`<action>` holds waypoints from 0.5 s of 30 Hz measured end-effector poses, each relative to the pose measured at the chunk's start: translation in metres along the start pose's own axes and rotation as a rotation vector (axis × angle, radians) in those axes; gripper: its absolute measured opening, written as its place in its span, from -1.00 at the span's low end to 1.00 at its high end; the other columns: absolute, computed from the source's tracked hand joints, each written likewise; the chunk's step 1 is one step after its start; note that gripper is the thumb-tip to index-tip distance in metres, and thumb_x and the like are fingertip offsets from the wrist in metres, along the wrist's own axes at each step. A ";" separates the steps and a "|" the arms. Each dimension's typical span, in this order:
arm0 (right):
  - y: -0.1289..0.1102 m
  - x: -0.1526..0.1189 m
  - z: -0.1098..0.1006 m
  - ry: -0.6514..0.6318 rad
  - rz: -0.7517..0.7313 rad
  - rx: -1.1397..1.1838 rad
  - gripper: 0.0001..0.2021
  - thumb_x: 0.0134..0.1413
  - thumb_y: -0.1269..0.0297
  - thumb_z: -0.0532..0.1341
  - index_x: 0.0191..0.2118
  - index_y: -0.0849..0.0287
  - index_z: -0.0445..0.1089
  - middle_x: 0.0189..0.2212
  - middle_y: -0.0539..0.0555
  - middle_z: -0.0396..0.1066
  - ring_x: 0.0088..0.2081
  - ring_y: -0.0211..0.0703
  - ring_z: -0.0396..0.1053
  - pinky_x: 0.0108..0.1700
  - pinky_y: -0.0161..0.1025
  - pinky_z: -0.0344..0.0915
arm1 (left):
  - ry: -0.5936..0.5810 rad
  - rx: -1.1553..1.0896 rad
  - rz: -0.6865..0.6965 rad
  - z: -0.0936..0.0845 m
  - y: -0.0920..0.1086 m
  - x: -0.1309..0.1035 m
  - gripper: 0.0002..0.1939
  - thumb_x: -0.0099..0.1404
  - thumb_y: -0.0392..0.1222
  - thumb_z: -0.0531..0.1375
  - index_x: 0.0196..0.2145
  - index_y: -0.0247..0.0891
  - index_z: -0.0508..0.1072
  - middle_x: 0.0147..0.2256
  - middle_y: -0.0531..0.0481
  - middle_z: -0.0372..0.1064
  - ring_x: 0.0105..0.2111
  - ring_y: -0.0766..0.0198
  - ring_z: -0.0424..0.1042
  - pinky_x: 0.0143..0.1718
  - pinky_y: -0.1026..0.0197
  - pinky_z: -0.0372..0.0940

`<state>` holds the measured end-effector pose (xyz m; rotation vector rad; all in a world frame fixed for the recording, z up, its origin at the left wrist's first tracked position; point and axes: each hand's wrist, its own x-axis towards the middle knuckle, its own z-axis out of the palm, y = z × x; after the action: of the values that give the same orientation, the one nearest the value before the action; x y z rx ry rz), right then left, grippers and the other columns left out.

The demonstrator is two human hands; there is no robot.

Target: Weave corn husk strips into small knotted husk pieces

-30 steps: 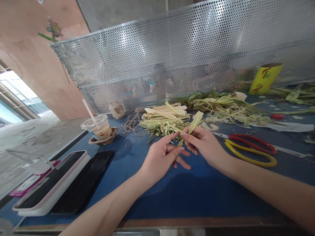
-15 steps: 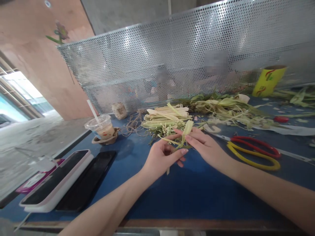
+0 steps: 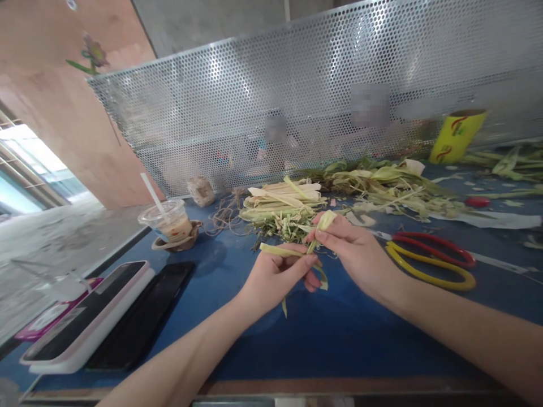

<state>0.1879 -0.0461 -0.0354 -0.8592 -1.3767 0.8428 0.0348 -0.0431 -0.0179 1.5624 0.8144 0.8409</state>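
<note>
Pale green leaf strips are pinched between my two hands above the blue table. My left hand is closed on them, with one strip lying across its index finger and loose ends hanging below. Close beside it, my right hand grips the folded upper part between thumb and fingers. Just behind the hands lies a stack of pale husk strips, with a bunch of small green stems in front of it.
Scissors with red and yellow handles lie right. Left are a drink cup, a white-edged device and a black phone. Twine, leaves and a yellow roll sit near the perforated metal screen.
The strips have shifted between my fingers: one now lies across my left index finger and another end curls below. My right hand has tilted its folded piece. The view has moved slightly.
</note>
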 end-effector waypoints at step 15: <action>-0.006 0.004 -0.007 -0.486 0.090 -0.211 -0.71 0.02 0.22 0.17 -0.15 0.11 0.12 -0.44 -0.02 0.36 -0.39 -0.22 0.33 -0.34 -0.26 0.23 | 0.093 0.002 0.018 -0.012 0.002 0.004 -0.83 0.04 -0.17 0.24 -0.45 -0.36 0.43 -0.55 0.03 0.41 -0.57 0.40 0.40 -0.49 0.37 0.33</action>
<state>0.1945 -0.0453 -0.0288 -0.9187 -1.8881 1.0327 0.0264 -0.0342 -0.0143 1.5439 0.8695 0.9320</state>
